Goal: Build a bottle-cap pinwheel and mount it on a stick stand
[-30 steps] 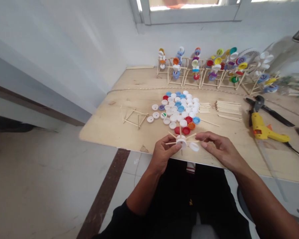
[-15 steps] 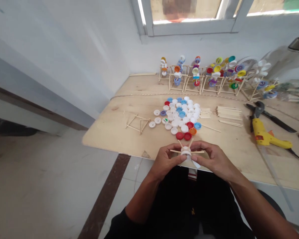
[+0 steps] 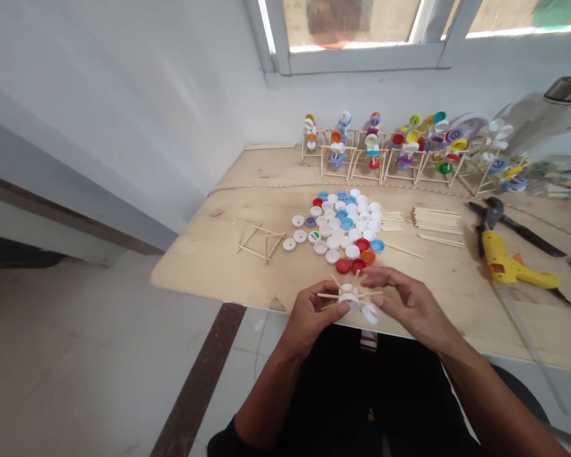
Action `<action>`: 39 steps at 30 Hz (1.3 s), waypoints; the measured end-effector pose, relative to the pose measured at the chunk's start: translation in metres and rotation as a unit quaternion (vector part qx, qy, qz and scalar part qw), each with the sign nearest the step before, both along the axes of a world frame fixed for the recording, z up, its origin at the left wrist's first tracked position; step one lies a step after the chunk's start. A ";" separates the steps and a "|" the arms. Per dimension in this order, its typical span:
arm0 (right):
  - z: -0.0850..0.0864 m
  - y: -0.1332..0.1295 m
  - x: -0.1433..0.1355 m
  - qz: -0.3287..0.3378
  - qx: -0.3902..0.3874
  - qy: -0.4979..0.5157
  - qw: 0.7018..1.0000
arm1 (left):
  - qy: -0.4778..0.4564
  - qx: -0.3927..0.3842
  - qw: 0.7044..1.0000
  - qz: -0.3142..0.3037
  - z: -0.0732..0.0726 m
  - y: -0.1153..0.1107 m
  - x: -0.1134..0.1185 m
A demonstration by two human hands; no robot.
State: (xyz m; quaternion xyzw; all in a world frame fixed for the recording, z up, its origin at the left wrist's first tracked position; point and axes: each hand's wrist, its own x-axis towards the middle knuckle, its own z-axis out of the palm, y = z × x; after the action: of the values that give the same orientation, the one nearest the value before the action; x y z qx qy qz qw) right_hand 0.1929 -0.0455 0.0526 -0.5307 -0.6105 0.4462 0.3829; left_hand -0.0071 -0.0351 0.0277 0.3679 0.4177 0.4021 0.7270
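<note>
At the table's front edge my left hand (image 3: 314, 311) grips a small wheel (image 3: 349, 296), a white bottle-cap hub with several thin wooden sticks poking out like spokes. One spoke, pointing down and to the right, carries a white bottle cap (image 3: 370, 313). My right hand (image 3: 402, 301) is at the wheel's right side, thumb and fingers apart, very close to the spokes; whether it touches them is hard to see. Just beyond the hands lies a spread of bottle caps (image 3: 334, 242), mostly white with some blue, red and orange.
A square stick frame (image 3: 253, 244) lies left of the caps. Bundles of sticks (image 3: 436, 219) lie to their right, then a yellow glue gun (image 3: 504, 257) and black-handled pliers (image 3: 528, 231). Several cap wheels on stick stands (image 3: 372, 158) line the wall. A cord (image 3: 266, 185) crosses the table.
My right hand has loosened from the wheel and its fingers have spread. The wheel, held in my left hand, has shifted slightly left and turned a little.
</note>
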 end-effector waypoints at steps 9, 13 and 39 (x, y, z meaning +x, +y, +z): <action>-0.027 0.027 0.013 -0.058 0.128 -0.271 0.952 | -0.092 -0.052 0.987 0.118 -0.004 0.006 -0.006; -0.036 0.034 0.009 -0.066 0.188 -0.415 0.888 | -0.109 -0.060 0.985 0.119 -0.004 0.007 -0.007; -0.032 -0.001 0.028 -0.018 0.211 -0.455 0.865 | -0.096 -0.028 0.988 0.115 -0.001 0.008 0.010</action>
State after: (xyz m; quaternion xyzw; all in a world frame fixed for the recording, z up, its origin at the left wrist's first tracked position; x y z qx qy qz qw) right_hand 0.2210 -0.0463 0.0208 -0.5923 -0.7869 0.0088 0.1728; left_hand 0.0026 -0.0267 0.0271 0.2567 0.3967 0.5049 0.7224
